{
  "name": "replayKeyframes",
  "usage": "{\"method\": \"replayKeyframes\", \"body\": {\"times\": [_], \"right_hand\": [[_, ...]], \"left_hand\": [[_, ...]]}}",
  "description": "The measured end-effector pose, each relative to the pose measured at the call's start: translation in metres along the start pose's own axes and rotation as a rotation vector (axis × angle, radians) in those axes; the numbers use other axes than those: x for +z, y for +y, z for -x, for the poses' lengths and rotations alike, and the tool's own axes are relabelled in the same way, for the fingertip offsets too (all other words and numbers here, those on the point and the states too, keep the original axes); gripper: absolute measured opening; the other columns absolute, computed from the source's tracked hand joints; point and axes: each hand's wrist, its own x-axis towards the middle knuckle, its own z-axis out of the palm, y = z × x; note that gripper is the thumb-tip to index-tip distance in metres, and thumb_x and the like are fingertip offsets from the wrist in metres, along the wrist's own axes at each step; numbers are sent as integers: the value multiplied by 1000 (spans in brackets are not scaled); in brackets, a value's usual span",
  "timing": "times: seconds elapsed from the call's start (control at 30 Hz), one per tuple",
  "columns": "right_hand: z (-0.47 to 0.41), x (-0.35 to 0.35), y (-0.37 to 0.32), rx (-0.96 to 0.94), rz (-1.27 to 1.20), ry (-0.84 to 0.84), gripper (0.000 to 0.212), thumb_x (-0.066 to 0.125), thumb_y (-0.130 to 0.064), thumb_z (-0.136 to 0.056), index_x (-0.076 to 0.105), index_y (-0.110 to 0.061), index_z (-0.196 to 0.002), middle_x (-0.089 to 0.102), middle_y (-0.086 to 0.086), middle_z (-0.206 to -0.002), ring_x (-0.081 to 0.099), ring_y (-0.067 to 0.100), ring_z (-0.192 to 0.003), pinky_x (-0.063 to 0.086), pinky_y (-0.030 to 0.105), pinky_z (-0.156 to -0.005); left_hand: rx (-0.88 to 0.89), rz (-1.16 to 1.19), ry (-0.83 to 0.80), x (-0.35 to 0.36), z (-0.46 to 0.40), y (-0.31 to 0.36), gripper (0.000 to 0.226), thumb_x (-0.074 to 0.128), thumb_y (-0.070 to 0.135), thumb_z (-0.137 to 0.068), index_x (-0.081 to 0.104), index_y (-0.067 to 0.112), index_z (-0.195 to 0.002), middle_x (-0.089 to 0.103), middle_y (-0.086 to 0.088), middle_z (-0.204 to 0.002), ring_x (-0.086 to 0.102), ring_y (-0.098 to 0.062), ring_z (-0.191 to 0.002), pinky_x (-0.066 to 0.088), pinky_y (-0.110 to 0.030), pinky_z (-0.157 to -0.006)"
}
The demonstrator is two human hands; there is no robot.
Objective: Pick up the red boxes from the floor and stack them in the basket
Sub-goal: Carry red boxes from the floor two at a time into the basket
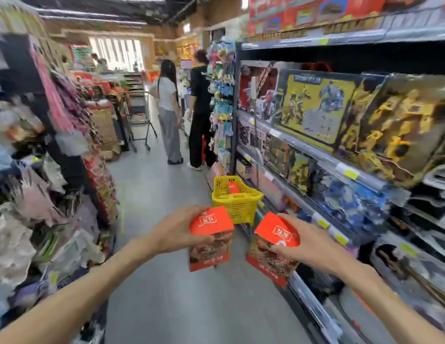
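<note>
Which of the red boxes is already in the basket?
The red box lying inside the yellow basket ahead; the other two are held, one in the left hand, one in the right hand.

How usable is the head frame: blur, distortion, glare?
Head view: heavy smear at the left racks and ceiling; the toy shelves bow with wide-angle distortion; the far window is blown out. The centre is sharper: the left hand and right hand each grip a red box, logos visible but unreadable; the yellow basket is clear.
</note>
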Motion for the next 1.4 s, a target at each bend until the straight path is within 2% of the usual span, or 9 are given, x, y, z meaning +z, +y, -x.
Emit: {"method": "replayKeyframes", "body": {"times": [0.1,0.23,0.33,0.67,0.83,1.03,1.13,1.3,1.4], "right_hand": [[-83,8,-10,-86,-18,-58,79,65,-80,-66,36,-53,-134,55,-30,-113,57,-8,-94,46,15,-77],[-214,18,-15,-206,11,-126,93,64,-79,-68,32,-39,-145,51,-17,-127,55,4,-106,47,24,-86],[-300,14,-32,-295,39,-177,81,69,-67,-74,38,-35,-142,51,-19,-115,53,4,-100,44,25,-84],[-573,55,-82,-427,28,-225,81,68,-69,-73,37,-39,-141,53,-24,-108,55,0,-94,44,22,-78],[-701,86,-102,-374,31,-220,82,66,-71,-74,34,-39,-142,51,-22,-115,53,0,-98,40,14,-73],[-828,92,-100,-239,17,-156,96,54,-91,-62,27,-47,-143,54,-20,-118,57,3,-99,51,32,-86],[-877,92,-81,-152,41,-99,92,59,-85,-67,27,-45,-144,52,-17,-128,56,7,-106,50,35,-89],[-945,90,-31,-3,58,-27,86,60,-83,-67,31,-47,-139,53,-17,-128,54,6,-109,48,36,-93],[-977,91,12,101,63,34,90,63,-81,-67,32,-42,-142,52,-15,-135,53,7,-115,46,34,-97]], "left_hand": [[-80,17,48,-18,-27,-47,90,67,74,-73,41,26,-145,54,7,-135,51,-11,-120,41,-36,-104],[-172,6,124,-45,-79,-104,85,71,65,-76,43,22,-144,55,5,-130,52,-12,-116,40,-27,-97],[-236,-25,160,-64,-119,-150,90,65,75,-74,41,26,-145,54,7,-132,50,-8,-117,38,-24,-97],[-376,-63,233,-121,-254,-333,93,59,81,-73,37,28,-147,52,7,-137,49,-9,-118,42,-32,-98],[-319,-63,195,-148,-341,-449,91,63,77,-74,38,27,-146,53,7,-137,51,-10,-118,42,-32,-100],[-197,-91,57,-176,-474,-561,94,59,81,-71,40,27,-145,55,6,-129,52,-13,-116,45,-37,-98],[-112,-74,9,-175,-548,-598,92,63,78,-71,40,28,-145,55,8,-128,53,-12,-116,45,-33,-95],[43,-22,-53,-153,-674,-636,87,71,65,-76,39,27,-147,53,9,-131,51,-11,-117,41,-26,-93],[170,-27,-103,-129,-748,-650,90,70,69,-74,40,24,-146,53,5,-132,51,-15,-120,39,-25,-95]]}}
